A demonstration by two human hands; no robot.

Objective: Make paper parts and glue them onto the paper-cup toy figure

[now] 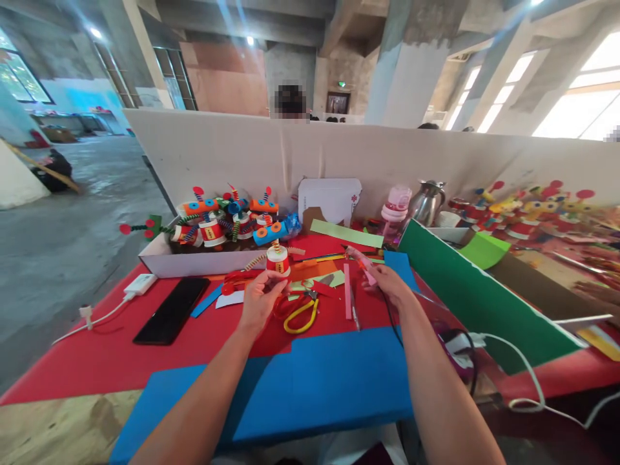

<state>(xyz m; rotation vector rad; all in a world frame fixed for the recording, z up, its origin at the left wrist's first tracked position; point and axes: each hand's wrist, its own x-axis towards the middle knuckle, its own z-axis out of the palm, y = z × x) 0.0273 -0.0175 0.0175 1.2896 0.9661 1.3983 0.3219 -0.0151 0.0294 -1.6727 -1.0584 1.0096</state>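
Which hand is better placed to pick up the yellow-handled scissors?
Probably the left hand. It holds the small red-and-white cup craft right beside the yellow-handled scissors, but would have to free itself first. The right hand grips a pink glue gun farther away.

A matt red cloth-like sheet point(97, 358) covered the table, with a smooth, matt blue foam sheet point(314, 381) lying on it. The left hand point(259, 303) held a small paper-wrapped cup figure point(278, 259) with fuzzy, twisted pipe-cleaner arms. The right hand point(387, 284) held a glossy pink plastic glue gun point(363, 265). Scissors point(301, 311) had shiny yellow plastic handles. A black phone point(172, 310) showed a glossy glass face. A white cardboard box point(194, 261) looked matt. A polished metal jug point(426, 201) gleamed. A green paper board point(479, 300) looked smooth and matt. Bare plywood point(53, 429) showed rough grain at the table's edge.
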